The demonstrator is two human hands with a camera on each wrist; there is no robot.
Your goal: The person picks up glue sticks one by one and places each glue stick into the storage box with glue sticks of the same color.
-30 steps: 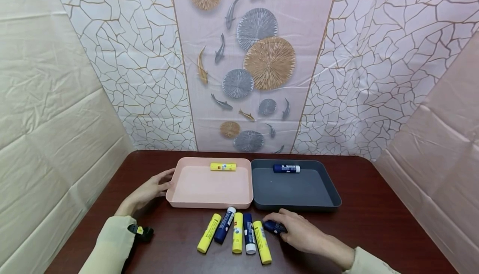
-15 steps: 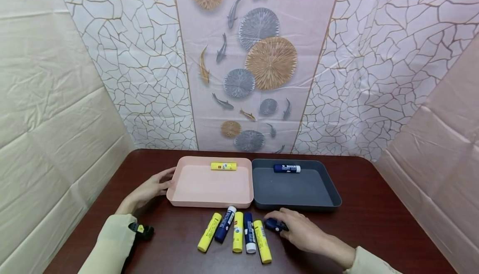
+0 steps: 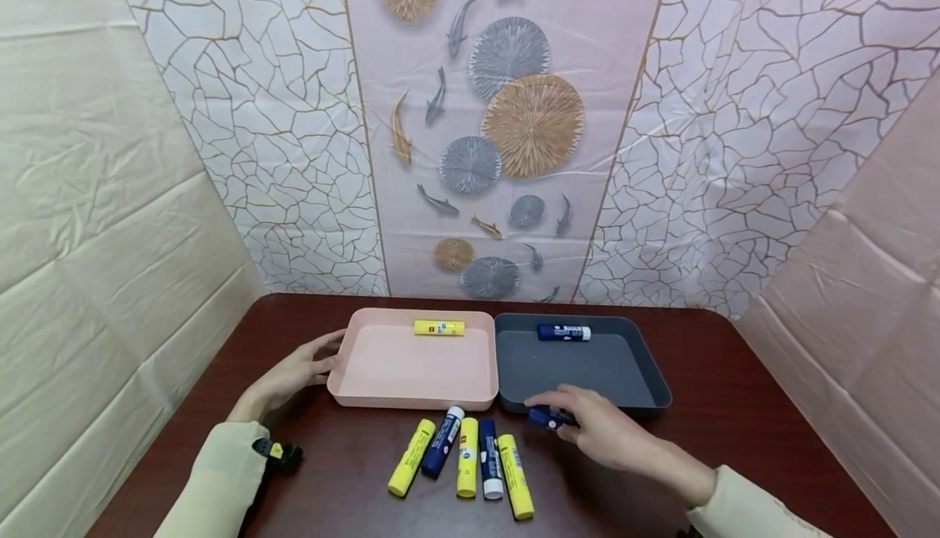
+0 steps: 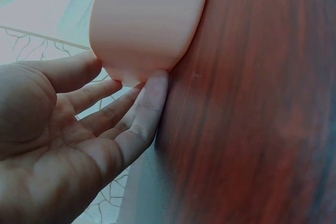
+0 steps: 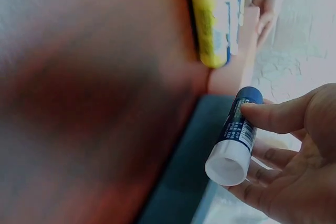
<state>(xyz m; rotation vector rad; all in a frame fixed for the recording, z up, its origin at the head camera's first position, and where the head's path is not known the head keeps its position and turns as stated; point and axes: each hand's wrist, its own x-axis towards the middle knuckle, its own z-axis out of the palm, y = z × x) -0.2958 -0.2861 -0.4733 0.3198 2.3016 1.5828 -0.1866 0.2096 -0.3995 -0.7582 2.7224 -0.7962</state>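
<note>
My right hand pinches a dark blue glue stick between thumb and fingers. It holds the stick at the near wall of the dark grey tray; the white end points toward the wrist camera. My left hand touches the left end of the pink tray, its thumb and fairly straight fingers against the tray's outer wall. A yellow glue stick lies inside the pink tray at the back. Another blue glue stick with a white end lies at the back of the grey tray.
In front of the trays, several glue sticks lie in a loose row: a yellow one at the left, a blue one, then more yellow and blue ones. The trays stand side by side on the dark red-brown table, with patterned cloth behind.
My right hand has lifted the blue glue stick from the table right of the row and moved it forward to the grey tray's near wall. The left hand stays put.
</note>
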